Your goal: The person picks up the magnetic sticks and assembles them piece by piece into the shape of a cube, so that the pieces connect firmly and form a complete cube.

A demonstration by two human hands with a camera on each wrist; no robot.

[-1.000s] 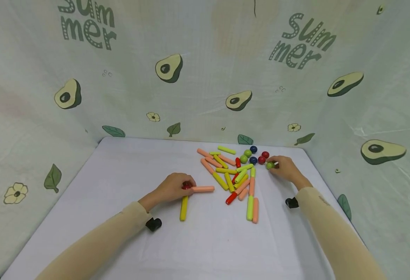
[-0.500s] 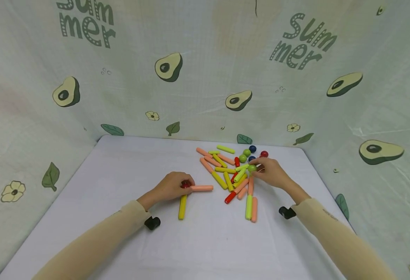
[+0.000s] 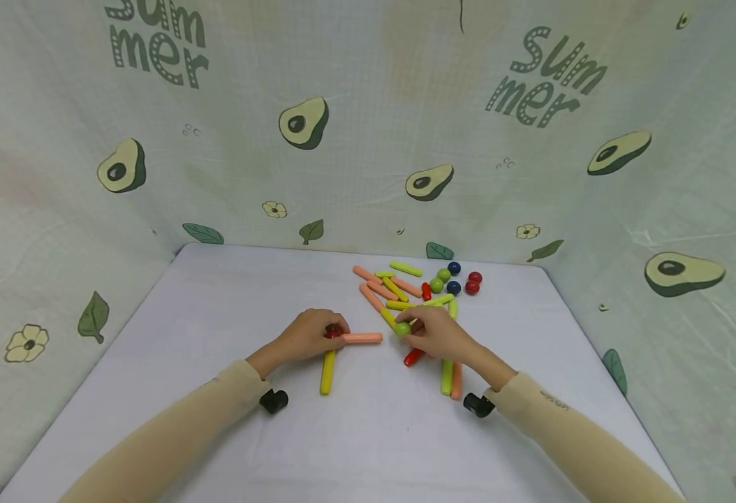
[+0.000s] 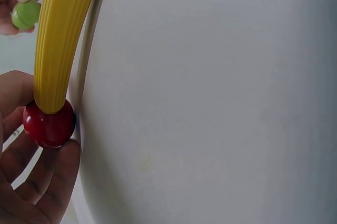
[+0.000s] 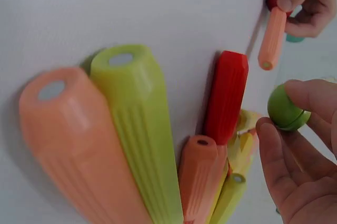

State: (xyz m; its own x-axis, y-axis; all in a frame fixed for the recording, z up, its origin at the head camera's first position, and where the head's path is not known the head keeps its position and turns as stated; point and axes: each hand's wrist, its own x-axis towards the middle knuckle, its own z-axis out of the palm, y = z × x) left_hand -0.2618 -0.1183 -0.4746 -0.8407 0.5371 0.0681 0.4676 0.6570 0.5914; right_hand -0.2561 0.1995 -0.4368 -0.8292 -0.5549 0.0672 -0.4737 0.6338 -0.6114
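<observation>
Over a white tabletop [image 3: 368, 447], a person's left hand [image 3: 308, 337] is gripping a red ball [image 4: 49, 125], a yellow stick [image 3: 327, 374] jutting out on its near side and a peach stick [image 3: 364, 338] extending toward the right hand [image 3: 438, 334], which is pinching a green ball [image 3: 402, 328] near scattered sticks [image 3: 403, 306].

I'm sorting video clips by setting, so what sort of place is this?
Probably a makeshift tabletop booth: printed cloth hangs around a white table, with colored sticks and balls on it.
</observation>
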